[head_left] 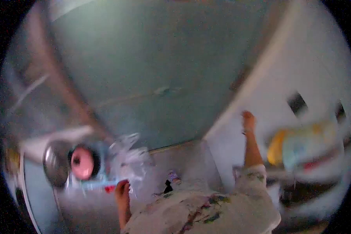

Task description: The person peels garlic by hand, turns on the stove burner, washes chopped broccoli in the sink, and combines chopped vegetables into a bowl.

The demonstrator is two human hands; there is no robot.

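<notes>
My right hand (249, 120) is raised on the outstretched right arm, in front of the white wall (269, 89) beside the door frame. Whether it touches the wall I cannot tell; its fingers look bent but are blurred. Lower down, my left hand (123, 190) is beside a crumpled clear plastic bag (134, 160) and a small red thing (110, 188). Its fingers point upward and are smeared, so any grip is unclear. Ahead stands a large grey-green door (156, 74).
At left, a round metal lid or pan (56, 163) stands beside a pink round thing (82, 163) with a dark rim. Yellow and pale packages (296, 146) sit on the right, above a dark shelf or basket (308, 193). Two dark squares, one a blurred patch (297, 103), mark the wall.
</notes>
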